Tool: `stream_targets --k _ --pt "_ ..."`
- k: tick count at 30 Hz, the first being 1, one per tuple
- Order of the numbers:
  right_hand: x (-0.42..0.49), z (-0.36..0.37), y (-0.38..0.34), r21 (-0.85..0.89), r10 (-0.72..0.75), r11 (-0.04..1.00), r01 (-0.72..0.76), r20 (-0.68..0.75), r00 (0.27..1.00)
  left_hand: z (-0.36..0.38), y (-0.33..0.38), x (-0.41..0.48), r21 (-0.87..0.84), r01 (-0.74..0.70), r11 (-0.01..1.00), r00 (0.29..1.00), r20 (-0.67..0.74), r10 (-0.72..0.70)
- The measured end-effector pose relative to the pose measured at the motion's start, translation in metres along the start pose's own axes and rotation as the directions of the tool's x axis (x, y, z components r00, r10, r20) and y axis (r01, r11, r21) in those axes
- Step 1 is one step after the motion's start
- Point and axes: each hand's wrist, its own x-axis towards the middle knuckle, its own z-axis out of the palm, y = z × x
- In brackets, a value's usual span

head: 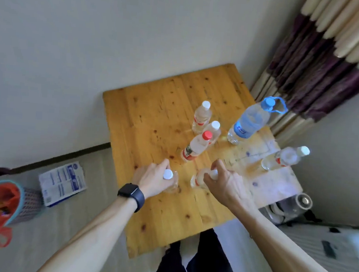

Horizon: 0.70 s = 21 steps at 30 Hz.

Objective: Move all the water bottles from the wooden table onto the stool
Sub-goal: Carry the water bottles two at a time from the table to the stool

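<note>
The wooden surface sat in a corner beside a striped curtain. A large blue-capped bottle stood at its far right, and a red-capped bottle stood just beyond both hands. The left hand, fingers curled, gripped the near-left bottle at its neck. The right hand likewise clasped the near-right bottle. Both bottles were upright on the surface.
</note>
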Motion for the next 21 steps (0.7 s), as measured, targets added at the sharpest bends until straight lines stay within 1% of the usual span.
stream_targets --k 2,5,8,11,14,16,19,21 --pt "-0.016 -0.007 0.012 0.059 0.078 0.995 -0.074 -0.072 0.994 -0.005 0.016 0.007 0.032 -0.077 0.997 0.997 0.015 0.076" --pt "-0.042 -0.018 0.029 0.138 0.175 0.979 -0.152 -0.174 0.969 -0.009 0.044 0.017 0.133 -0.221 0.966 0.975 0.061 0.215" --pt "-0.072 -0.029 0.051 0.193 0.275 0.953 -0.232 -0.238 0.932 -0.008 0.085 0.023 0.215 -0.369 0.904 0.930 0.084 0.359" --pt "-0.109 -0.038 0.076 0.217 0.347 0.934 -0.286 -0.347 0.871 0.004 0.134 0.025 0.247 -0.500 0.830 0.866 0.144 0.479" --pt "-0.158 -0.045 0.101 0.286 0.474 0.878 -0.384 -0.414 0.777 0.027 0.187 0.016 0.213 -0.649 0.730 0.759 0.243 0.604" --pt "-0.197 -0.046 0.120 0.350 0.570 0.820 -0.452 -0.436 0.697 0.044 0.228 0.000 0.250 -0.728 0.638 0.685 0.296 0.666" --pt "-0.266 -0.041 0.150 0.449 0.703 0.711 -0.541 -0.449 0.551 0.075 0.290 -0.042 0.288 -0.830 0.477 0.556 0.364 0.747" --pt "-0.315 -0.035 0.165 0.514 0.776 0.630 -0.583 -0.445 0.446 0.097 0.324 -0.074 0.265 -0.874 0.408 0.485 0.408 0.774"
